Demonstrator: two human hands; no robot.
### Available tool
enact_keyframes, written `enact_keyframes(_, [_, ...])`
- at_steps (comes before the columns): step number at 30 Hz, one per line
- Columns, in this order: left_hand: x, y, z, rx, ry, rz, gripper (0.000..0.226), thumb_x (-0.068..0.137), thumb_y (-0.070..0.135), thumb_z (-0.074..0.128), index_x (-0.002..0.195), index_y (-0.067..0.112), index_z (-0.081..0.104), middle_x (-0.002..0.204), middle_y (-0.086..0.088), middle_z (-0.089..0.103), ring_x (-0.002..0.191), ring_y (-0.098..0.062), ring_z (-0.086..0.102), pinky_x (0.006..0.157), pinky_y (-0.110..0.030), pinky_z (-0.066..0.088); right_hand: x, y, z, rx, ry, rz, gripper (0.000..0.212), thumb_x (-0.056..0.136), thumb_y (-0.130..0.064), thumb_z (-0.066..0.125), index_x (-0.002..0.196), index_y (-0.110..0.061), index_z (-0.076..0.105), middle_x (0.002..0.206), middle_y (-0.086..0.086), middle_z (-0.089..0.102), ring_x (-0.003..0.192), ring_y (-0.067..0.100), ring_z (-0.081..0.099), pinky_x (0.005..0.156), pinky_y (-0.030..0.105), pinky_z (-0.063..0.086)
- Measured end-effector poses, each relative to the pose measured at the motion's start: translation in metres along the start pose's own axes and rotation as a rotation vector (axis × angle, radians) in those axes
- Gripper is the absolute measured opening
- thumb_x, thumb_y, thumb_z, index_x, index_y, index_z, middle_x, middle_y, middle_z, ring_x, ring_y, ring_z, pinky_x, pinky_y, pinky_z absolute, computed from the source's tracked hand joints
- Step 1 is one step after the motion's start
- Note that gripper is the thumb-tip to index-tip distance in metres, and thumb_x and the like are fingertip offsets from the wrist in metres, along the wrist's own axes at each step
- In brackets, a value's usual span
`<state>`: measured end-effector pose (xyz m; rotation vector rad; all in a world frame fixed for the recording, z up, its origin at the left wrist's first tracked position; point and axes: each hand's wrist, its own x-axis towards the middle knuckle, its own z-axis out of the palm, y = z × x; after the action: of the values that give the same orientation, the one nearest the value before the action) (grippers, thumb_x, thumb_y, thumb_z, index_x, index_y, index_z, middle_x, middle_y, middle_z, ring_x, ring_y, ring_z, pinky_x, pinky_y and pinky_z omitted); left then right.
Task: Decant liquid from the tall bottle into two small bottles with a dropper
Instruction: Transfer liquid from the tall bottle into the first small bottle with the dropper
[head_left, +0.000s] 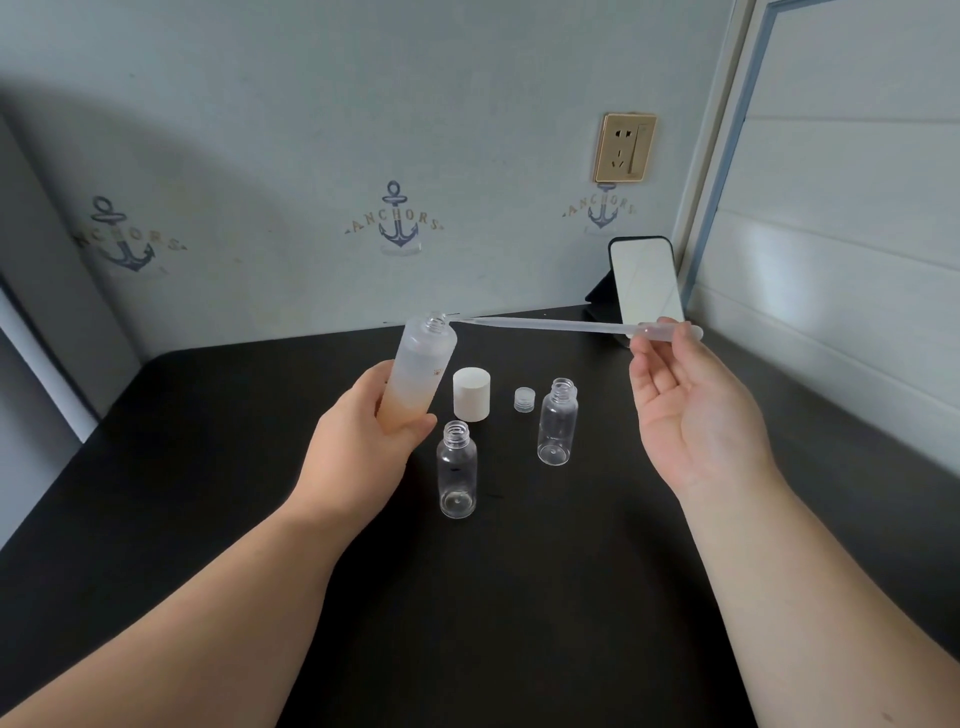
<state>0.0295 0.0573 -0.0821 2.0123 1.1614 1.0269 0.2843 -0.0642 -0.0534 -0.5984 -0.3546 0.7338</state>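
With the left hand (374, 415) gripping the tilted tall bottle (418, 371) and the right hand (685, 400) pinching the dropper (566, 326), whose tip sits at the bottle's mouth, the draw step looks under way; next, the tip must slide down into the liquid.

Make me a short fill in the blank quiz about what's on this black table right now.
The left hand grips the tall ____.
The right hand pinches the ____ by its bulb.
The two small bottles stand with their necks ____.
The white cap stands on the ____.

Missing words: bottle; dropper; open; table
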Motion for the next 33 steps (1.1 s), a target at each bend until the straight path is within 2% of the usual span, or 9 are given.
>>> enact_keyframes(4, [0.001, 0.0, 0.0, 0.039, -0.009, 0.033, 0.039, 0.086, 0.031, 0.071, 0.112, 0.053, 0.051, 0.096, 0.033, 0.06, 0.091, -0.001, 0.061, 0.073, -0.026, 0.044, -0.001, -0.001, 0.0, -0.046, -0.025, -0.024, 0.014, 0.099, -0.015, 0.063, 0.1, -0.006, 0.074, 0.097, 0.007, 0.078, 0.092, 0.02, 0.076, 0.076, 0.024, 0.058])
enact_keyframes(7, [0.001, 0.0, 0.0, 0.061, -0.008, 0.055, 0.043, 0.086, 0.028, 0.07, 0.118, 0.05, 0.054, 0.097, 0.022, 0.064, 0.095, -0.002, 0.059, 0.075, -0.027, 0.044, -0.002, -0.004, 0.001, -0.044, -0.033, -0.041, 0.018, 0.097, -0.013, 0.065, 0.088, -0.011, 0.08, 0.093, 0.007, 0.077, 0.085, 0.019, 0.074, 0.075, 0.024, 0.058])
enact_keyframes(10, [0.001, -0.001, 0.0, 0.105, 0.005, 0.087, 0.041, 0.086, 0.026, 0.07, 0.116, 0.049, 0.054, 0.096, 0.016, 0.061, 0.092, -0.002, 0.056, 0.073, -0.026, 0.042, -0.003, -0.008, 0.001, -0.077, -0.043, -0.072, 0.017, 0.098, -0.013, 0.063, 0.088, -0.013, 0.077, 0.089, 0.004, 0.076, 0.08, 0.015, 0.071, 0.075, 0.023, 0.057])
enact_keyframes(15, [0.003, -0.003, 0.0, 0.185, 0.005, 0.095, 0.043, 0.086, 0.027, 0.071, 0.119, 0.049, 0.054, 0.093, 0.016, 0.056, 0.089, 0.001, 0.053, 0.069, -0.017, 0.036, -0.003, -0.012, 0.001, -0.134, -0.021, -0.111, 0.017, 0.097, -0.009, 0.065, 0.084, -0.015, 0.075, 0.083, 0.003, 0.075, 0.07, 0.011, 0.066, 0.069, 0.021, 0.054])
enact_keyframes(19, [0.004, -0.002, -0.001, 0.21, 0.002, 0.123, 0.047, 0.085, 0.023, 0.071, 0.12, 0.049, 0.055, 0.095, 0.019, 0.058, 0.092, 0.002, 0.053, 0.071, -0.016, 0.036, -0.005, -0.014, 0.003, -0.174, -0.053, -0.129, 0.029, 0.096, -0.007, 0.065, 0.073, -0.018, 0.079, 0.081, 0.003, 0.075, 0.069, 0.011, 0.066, 0.068, 0.02, 0.053])
enact_keyframes(24, [0.003, -0.001, 0.001, 0.23, -0.005, 0.165, 0.046, 0.083, 0.018, 0.068, 0.118, 0.046, 0.057, 0.091, 0.018, 0.059, 0.09, -0.002, 0.054, 0.068, -0.022, 0.04, -0.007, -0.01, 0.005, -0.252, -0.13, -0.154, 0.024, 0.095, -0.008, 0.067, 0.077, -0.018, 0.079, 0.084, 0.004, 0.075, 0.074, 0.013, 0.067, 0.071, 0.02, 0.053])
enact_keyframes(28, [0.002, -0.001, 0.001, 0.222, -0.013, 0.181, 0.048, 0.083, 0.017, 0.067, 0.119, 0.047, 0.058, 0.093, 0.019, 0.06, 0.091, -0.005, 0.055, 0.072, -0.028, 0.046, -0.009, -0.003, 0.006, -0.293, -0.162, -0.146, 0.009, 0.094, -0.009, 0.069, 0.089, -0.01, 0.077, 0.091, 0.009, 0.076, 0.076, 0.015, 0.07, 0.071, 0.022, 0.055])
enact_keyframes(33, [0.001, 0.001, 0.003, 0.226, -0.019, 0.218, 0.049, 0.081, 0.014, 0.065, 0.118, 0.046, 0.058, 0.095, 0.02, 0.06, 0.093, -0.007, 0.055, 0.077, -0.034, 0.05, -0.016, 0.008, 0.014, -0.407, -0.225, -0.161, 0.008, 0.086, -0.013, 0.073, 0.083, -0.014, 0.08, 0.089, 0.01, 0.077, 0.075, 0.018, 0.072, 0.07, 0.023, 0.055])
